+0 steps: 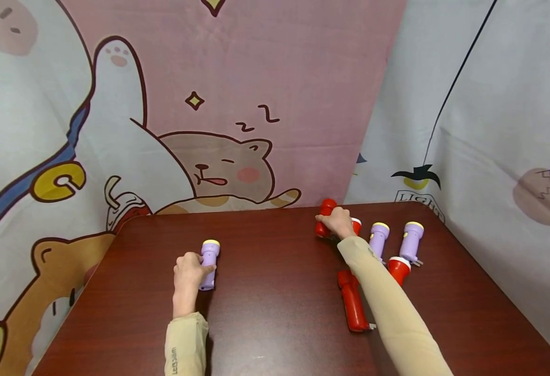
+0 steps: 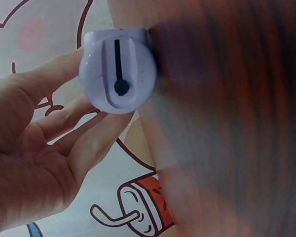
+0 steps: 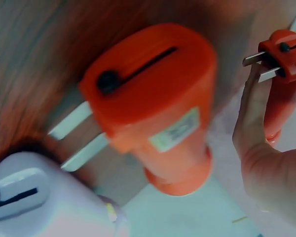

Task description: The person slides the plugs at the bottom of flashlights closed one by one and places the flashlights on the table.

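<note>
My left hand (image 1: 191, 270) holds a purple flashlight (image 1: 208, 264) with a yellow rim, lying on the dark red table (image 1: 275, 292) left of centre. The left wrist view shows its rear cap (image 2: 118, 75) against my fingers (image 2: 84, 133). My right hand (image 1: 337, 221) grips a red flashlight (image 1: 324, 215) near the table's far edge. In the right wrist view that red flashlight (image 3: 285, 74) shows two metal prongs beside my fingers (image 3: 259, 148).
Right of my right hand lie a red flashlight (image 1: 356, 225), two purple ones (image 1: 378, 239) (image 1: 411, 241), a short red one (image 1: 398, 269) and a long red one (image 1: 353, 307) beside my sleeve. Cartoon cloth walls close the back and right.
</note>
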`<state>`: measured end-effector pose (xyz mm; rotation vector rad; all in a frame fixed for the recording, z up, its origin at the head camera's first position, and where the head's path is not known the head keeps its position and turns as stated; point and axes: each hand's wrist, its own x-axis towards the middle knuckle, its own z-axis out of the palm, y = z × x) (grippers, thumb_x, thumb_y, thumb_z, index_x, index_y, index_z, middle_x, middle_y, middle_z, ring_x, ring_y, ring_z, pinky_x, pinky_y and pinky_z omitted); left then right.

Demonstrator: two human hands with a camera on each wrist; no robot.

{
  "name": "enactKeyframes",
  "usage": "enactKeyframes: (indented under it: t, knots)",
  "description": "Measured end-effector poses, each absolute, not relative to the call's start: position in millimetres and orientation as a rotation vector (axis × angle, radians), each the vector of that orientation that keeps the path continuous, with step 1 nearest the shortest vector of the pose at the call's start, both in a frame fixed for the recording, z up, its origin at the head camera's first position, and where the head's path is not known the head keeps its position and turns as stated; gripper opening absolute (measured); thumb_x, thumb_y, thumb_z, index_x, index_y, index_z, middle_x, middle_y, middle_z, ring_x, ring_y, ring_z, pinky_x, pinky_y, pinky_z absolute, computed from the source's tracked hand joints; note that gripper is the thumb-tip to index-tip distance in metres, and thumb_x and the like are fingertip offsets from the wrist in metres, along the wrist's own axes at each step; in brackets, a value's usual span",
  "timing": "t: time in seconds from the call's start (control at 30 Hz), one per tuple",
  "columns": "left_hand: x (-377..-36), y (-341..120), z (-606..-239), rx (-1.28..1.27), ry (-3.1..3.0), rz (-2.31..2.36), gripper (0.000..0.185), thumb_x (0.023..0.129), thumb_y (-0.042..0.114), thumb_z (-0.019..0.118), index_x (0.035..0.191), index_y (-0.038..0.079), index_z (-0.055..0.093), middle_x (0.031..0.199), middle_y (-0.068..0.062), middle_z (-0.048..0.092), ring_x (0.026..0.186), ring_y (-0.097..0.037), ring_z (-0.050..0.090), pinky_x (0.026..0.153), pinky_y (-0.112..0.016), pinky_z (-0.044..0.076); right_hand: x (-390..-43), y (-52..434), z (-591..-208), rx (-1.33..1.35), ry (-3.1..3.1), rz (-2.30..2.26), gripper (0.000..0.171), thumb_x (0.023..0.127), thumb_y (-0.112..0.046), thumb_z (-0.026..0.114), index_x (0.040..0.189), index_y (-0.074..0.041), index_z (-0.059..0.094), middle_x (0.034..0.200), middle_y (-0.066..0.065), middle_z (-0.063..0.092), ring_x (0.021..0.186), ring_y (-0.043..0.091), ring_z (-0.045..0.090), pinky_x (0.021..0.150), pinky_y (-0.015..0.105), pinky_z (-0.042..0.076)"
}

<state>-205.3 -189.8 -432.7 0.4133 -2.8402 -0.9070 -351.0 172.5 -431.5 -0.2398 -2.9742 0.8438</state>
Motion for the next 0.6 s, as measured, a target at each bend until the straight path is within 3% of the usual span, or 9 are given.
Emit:
enactKeyframes:
  t: [0.6]
  knots:
    - [-206,-189,-434,0.389,-2.85,-0.856,0.03,0.073,0.018,0.077,0.093,-0.003,0.071,0.09,-0.031,0.066,0.072,-0.044,0.062,0.064,-0.051,0.048,-319,141,-396,-0.078,-2.854,0.913,0.044,0.081,-0.046,0.066,0.066,-0.006,0.054,0.057,0.006,0.051,0.053,0.023,0.05,0.048,0.028,0.039]
